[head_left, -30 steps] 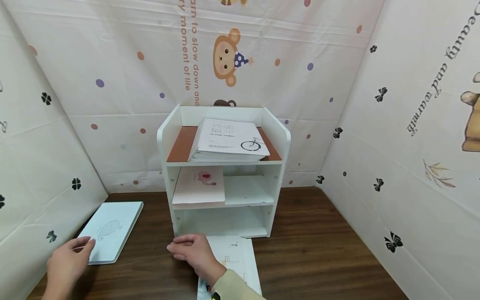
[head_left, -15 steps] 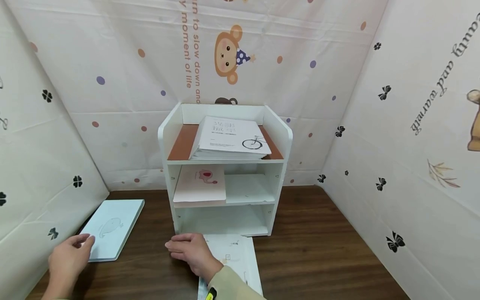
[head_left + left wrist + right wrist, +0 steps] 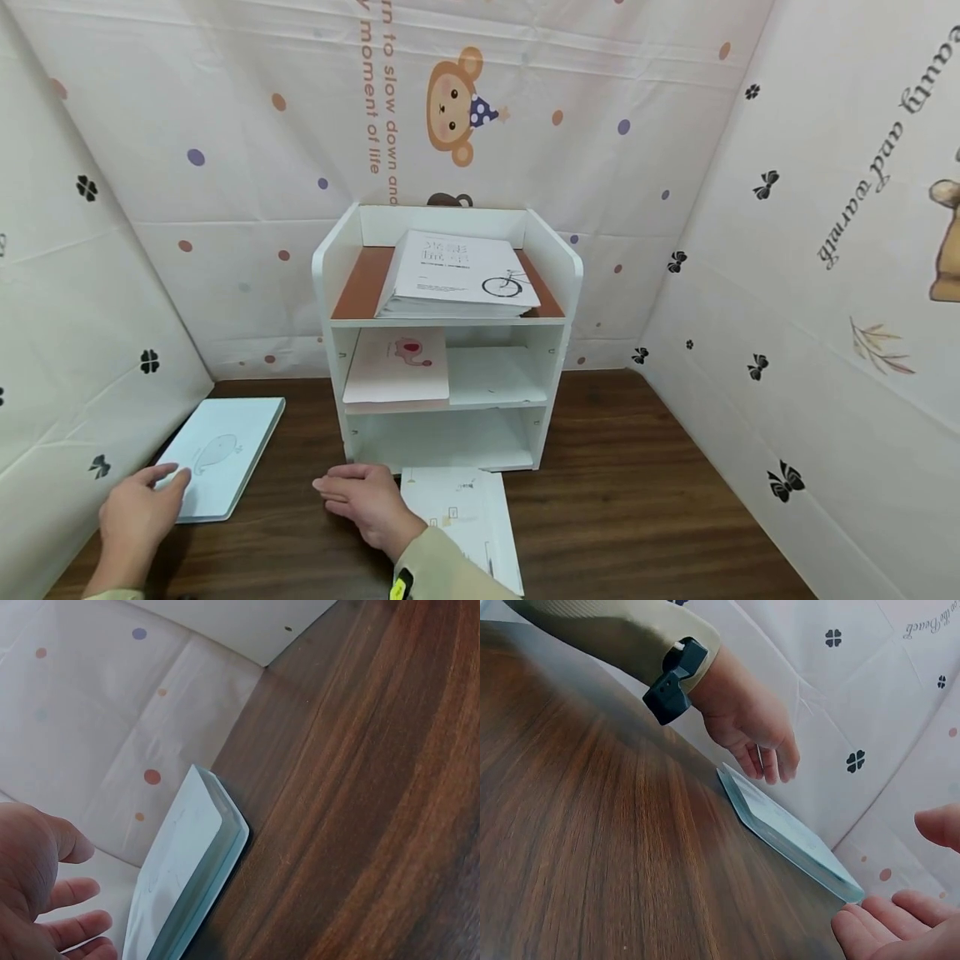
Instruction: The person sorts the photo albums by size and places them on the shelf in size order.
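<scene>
My left hand point(image 3: 142, 512) is at the near left corner of a light blue notebook point(image 3: 221, 458) with a whale outline on its cover. Its fingers are loosely bent, thumb apart, in the left wrist view too, where the hand point(image 3: 45, 892) lies left of the notebook point(image 3: 180, 862). In front of the shelf, my right hand point(image 3: 367, 504) hovers with nearly straight fingers, holding nothing. The right wrist view has both the left hand point(image 3: 757, 731) by one end of the notebook point(image 3: 787, 832) and the right hand point(image 3: 907, 930) near its other end.
A white three-tier shelf point(image 3: 551, 367) stands at the back. A stack of white books point(image 3: 465, 275) lies on top; a pink elephant notebook point(image 3: 397, 371) is on the middle tier. A white booklet point(image 3: 472, 508) lies before the shelf, partly under my right sleeve. Printed cloth walls surround the table.
My right hand has shifted slightly left, baring more of the white booklet. The left hand stays by the blue notebook's corner, its fingers almost unchanged.
</scene>
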### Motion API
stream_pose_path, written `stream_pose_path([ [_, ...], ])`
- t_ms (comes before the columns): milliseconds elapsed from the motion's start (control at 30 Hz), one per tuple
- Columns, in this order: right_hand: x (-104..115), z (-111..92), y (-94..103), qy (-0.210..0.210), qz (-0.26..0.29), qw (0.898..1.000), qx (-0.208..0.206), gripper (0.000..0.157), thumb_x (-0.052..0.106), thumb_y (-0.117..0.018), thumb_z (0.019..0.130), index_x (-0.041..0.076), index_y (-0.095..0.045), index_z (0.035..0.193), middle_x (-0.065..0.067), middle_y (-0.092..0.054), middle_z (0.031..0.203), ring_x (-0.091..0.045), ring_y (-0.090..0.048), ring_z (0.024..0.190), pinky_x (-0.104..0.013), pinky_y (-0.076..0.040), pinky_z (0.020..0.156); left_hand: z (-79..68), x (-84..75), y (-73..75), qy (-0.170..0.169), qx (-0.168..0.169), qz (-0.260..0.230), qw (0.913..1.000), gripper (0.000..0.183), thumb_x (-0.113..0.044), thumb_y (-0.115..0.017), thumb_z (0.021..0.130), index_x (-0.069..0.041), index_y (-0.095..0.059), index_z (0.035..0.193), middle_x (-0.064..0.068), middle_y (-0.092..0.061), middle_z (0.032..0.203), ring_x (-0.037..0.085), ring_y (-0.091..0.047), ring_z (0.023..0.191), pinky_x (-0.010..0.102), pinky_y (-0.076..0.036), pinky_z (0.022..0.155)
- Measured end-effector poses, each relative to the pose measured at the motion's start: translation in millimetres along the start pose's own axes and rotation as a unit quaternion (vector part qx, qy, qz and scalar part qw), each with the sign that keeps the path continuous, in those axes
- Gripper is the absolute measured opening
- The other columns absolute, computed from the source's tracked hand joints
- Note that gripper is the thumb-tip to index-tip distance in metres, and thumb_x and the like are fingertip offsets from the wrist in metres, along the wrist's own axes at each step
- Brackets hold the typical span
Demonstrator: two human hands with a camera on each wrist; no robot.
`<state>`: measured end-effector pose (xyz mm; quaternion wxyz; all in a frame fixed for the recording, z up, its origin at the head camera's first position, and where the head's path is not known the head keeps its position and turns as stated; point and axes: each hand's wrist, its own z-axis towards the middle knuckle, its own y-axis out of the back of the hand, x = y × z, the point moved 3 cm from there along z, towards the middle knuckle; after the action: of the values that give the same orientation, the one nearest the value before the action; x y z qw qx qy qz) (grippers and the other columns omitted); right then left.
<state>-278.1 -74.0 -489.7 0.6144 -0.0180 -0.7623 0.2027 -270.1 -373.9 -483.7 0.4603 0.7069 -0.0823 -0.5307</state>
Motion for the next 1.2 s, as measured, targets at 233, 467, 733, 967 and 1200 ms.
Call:
stream_pose_path([
  [233, -1.3, 2.7, -7.0, -0.01, 0.015, 1.0, -0.002, 0.034, 0.002, -0.077, 0.087, -0.009, -0.066, 0.117, -0.013, -0.073, 0.106, -0.028, -0.072, 0.108, -0.045, -0.058, 0.099, 3.8, 1.8, -0.9, -0.006, 0.009, 0.001, 0.9999, 0.056, -0.033, -0.05, 0.103, 0.009, -0.051, 0.14, 0.041, -0.044, 0.143, 0.056, -0.042, 0.127, 0.065, -0.038, 0.1],
  [467, -5.3, 5.2, -17.1, -0.012, 0.027, 0.999, -0.021, 0.036, 0.002, -0.078, 0.086, -0.009, -0.066, 0.118, -0.015, -0.073, 0.106, -0.03, -0.072, 0.108, -0.047, -0.057, 0.1, 5.7, 1.5, -0.3, 0.01, 0.006, -0.005, 0.9999, 0.058, -0.034, -0.048, 0.103, 0.009, -0.049, 0.142, 0.041, -0.042, 0.146, 0.056, -0.039, 0.13, 0.066, -0.037, 0.103],
  [733, -9.8, 8.3, -30.1, -0.029, 0.037, 0.998, -0.043, 0.036, 0.002, -0.079, 0.085, -0.007, -0.066, 0.117, -0.016, -0.071, 0.108, -0.028, -0.071, 0.107, -0.046, -0.058, 0.099, 8.2, 1.2, -3.1, 0.038, 0.003, -0.015, 0.9992, 0.058, -0.031, -0.046, 0.104, 0.009, -0.045, 0.146, 0.039, -0.036, 0.152, 0.057, -0.031, 0.138, 0.067, -0.033, 0.11],
  [967, -14.4, 11.5, -41.6, -0.031, 0.043, 0.997, -0.053, 0.034, 0.0, -0.08, 0.083, -0.007, -0.066, 0.114, -0.016, -0.072, 0.105, -0.028, -0.071, 0.105, -0.047, -0.058, 0.099, 12.7, 5.3, 1.0, 0.028, 0.009, 0.003, 0.9996, 0.059, -0.031, -0.047, 0.103, 0.009, -0.043, 0.146, 0.04, -0.034, 0.153, 0.058, -0.032, 0.137, 0.067, -0.033, 0.11],
  [1200, -18.3, 19.6, -46.0, -0.042, 0.044, 0.996, -0.064, 0.034, 0.002, -0.08, 0.084, -0.005, -0.066, 0.114, -0.014, -0.071, 0.105, -0.03, -0.07, 0.108, -0.046, -0.059, 0.098, 17.8, 6.9, 5.4, 0.031, 0.032, 0.015, 0.9989, 0.064, -0.034, -0.048, 0.102, 0.009, -0.038, 0.149, 0.04, -0.03, 0.155, 0.059, -0.028, 0.139, 0.067, -0.031, 0.112],
])
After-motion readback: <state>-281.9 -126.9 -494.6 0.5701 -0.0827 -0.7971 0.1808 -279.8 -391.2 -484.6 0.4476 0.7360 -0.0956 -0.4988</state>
